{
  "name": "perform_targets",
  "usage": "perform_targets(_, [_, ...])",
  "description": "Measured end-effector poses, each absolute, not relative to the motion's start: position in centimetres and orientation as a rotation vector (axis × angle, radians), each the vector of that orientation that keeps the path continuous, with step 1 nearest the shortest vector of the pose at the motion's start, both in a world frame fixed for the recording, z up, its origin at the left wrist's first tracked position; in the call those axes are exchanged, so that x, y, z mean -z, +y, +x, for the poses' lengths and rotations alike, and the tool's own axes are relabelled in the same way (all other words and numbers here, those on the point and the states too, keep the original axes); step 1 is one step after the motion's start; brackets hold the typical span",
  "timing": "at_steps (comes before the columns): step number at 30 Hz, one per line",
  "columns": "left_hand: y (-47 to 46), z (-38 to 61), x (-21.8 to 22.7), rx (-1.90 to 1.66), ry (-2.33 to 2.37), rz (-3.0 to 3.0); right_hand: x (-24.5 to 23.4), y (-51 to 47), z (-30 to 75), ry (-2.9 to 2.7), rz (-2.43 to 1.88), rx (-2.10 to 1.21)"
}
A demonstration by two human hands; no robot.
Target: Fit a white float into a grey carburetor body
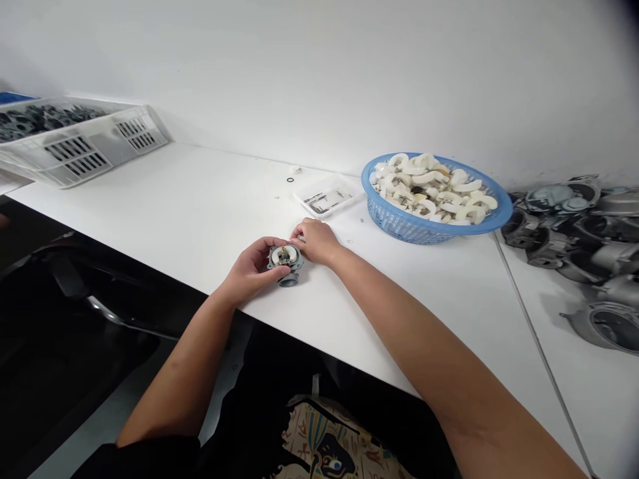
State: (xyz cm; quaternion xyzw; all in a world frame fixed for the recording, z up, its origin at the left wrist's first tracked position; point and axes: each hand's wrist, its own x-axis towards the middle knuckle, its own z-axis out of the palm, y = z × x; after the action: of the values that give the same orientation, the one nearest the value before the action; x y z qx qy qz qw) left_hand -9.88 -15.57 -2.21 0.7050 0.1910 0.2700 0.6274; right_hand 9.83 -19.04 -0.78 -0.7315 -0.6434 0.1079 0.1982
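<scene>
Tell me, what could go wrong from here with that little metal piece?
The small metal housing sits in the left hand close to the white table's front edge, so a slip could send it over the edge. The loose black O-ring lying out in the open could also be brushed aside and lost.

The left hand (257,266) cups a small metal part (285,261) with a round pale center, and the right hand (314,241) lies just beside it, fingers at its far edge, on the white tabletop (174,213). Farther off on the right, a blue basket (394,228) holds curved white pieces (429,193). A small clear tray (327,197) and a black ring (290,179) sit to its left. A gray crate (84,158) of dark parts stands far left, and gray metal housings (574,246) are heaped at right.
</scene>
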Motion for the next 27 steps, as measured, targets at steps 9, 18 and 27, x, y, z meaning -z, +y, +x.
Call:
perform_targets(9, [-15.5, -10.0, 2.4, -0.623, 0.414, 1.619, -0.2, -19.9, 8.5, -2.016, -2.138, -0.255])
perform_targets(18, [-15.5, -10.2, 2.3, -0.594, 0.435, 1.626, 0.2, -21.3, 9.9, -1.974, -2.188, -0.251])
perform_targets(27, [-15.7, -10.4, 1.8, -0.563, 0.442, 1.627, -0.5, -28.6, 11.4, -2.066, -2.300, -0.078])
